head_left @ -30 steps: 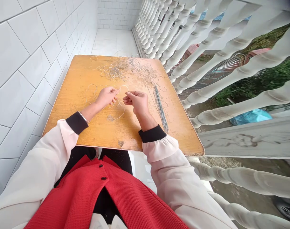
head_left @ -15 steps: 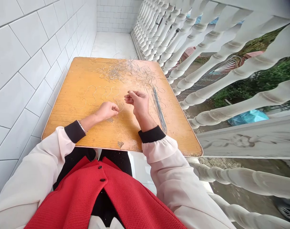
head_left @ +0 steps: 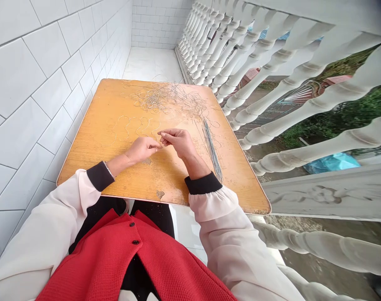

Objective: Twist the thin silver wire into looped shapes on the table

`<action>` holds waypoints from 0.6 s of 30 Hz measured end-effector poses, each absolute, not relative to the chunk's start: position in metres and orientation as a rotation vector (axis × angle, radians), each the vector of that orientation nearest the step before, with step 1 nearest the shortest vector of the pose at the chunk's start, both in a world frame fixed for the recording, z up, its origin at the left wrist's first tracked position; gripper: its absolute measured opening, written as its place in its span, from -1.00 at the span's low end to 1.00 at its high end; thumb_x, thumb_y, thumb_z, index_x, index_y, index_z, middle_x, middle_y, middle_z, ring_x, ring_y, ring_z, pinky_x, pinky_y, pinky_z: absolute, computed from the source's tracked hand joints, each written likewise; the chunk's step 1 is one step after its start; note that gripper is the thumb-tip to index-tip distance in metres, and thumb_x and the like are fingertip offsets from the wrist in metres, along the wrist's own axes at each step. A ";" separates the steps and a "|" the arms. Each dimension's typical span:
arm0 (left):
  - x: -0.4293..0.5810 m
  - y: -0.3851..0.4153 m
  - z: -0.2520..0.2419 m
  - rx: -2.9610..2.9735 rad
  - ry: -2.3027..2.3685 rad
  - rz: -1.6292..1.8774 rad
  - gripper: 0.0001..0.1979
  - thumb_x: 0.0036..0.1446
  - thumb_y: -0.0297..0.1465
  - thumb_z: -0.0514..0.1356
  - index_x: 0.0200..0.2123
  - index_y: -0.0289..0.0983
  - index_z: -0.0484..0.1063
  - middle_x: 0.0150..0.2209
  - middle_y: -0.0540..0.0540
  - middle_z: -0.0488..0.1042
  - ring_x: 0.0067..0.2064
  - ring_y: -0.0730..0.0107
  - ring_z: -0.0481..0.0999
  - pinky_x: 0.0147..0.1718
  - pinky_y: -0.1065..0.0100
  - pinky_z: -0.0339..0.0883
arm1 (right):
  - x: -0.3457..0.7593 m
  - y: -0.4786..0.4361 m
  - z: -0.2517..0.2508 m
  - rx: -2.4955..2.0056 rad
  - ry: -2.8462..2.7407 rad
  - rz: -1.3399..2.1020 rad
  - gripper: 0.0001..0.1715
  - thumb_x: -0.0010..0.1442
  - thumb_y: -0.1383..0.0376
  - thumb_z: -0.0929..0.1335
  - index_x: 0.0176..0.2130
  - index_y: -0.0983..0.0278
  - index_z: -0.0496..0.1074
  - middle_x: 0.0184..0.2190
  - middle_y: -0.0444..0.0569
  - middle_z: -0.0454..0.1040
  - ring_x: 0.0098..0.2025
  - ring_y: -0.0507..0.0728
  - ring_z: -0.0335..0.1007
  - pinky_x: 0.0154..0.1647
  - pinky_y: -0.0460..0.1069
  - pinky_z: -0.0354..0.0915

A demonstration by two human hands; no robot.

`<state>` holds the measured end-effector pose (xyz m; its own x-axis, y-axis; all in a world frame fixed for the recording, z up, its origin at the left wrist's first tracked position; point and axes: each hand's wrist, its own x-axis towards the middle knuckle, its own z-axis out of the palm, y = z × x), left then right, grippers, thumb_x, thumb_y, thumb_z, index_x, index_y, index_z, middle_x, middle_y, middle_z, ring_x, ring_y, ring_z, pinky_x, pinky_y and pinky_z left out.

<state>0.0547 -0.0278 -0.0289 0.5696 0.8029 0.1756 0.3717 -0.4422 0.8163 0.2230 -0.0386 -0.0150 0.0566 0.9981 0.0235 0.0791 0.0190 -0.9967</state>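
My left hand [head_left: 143, 149] is closed in a pinch above the middle of the wooden table [head_left: 130, 177]. Opposite it, my right hand [head_left: 180, 143] also pinches, with its fingertips close to those of the left. A thin wire runs between the fingers; most of it is hidden or too fine to follow. Just beyond the hands lie several bent, wavy wire pieces [head_left: 128, 126]. To the right of my right hand rests a bundle of straight grey wires [head_left: 213, 151].
A loose tangle of thin wire [head_left: 161, 98] spreads over the table's far end. A white tiled wall [head_left: 36, 83] runs along the left side. White balusters [head_left: 284, 125] line the right, close to the table's edge.
My right hand has moved left and down toward my left hand, so their fingertips now nearly meet. The wire's curve that showed by the left hand is hardly visible now.
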 end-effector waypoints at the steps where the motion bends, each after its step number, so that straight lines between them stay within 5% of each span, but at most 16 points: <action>1: 0.054 -0.028 -0.027 2.085 0.898 0.723 -0.80 0.10 -0.59 0.24 -0.34 -0.24 0.65 -0.34 -0.06 0.61 -0.24 0.36 0.56 -0.14 0.34 0.37 | 0.224 -0.039 -0.015 -1.274 -1.255 1.121 -0.81 -0.04 0.19 0.54 -0.45 0.27 0.57 -0.63 -0.17 0.44 -0.57 -0.04 0.27 -0.49 -0.10 0.27; 18: 0.046 -0.023 -0.026 2.241 0.830 0.671 -0.79 0.15 -0.58 0.20 -0.34 -0.21 0.61 -0.29 -0.06 0.60 -0.18 0.35 0.54 -0.06 0.34 0.32 | 0.240 -0.033 -0.019 -1.212 -1.265 1.163 -0.72 -0.10 0.11 0.55 -0.49 0.24 0.52 -0.56 -0.16 0.43 -0.50 -0.03 0.26 -0.44 -0.09 0.21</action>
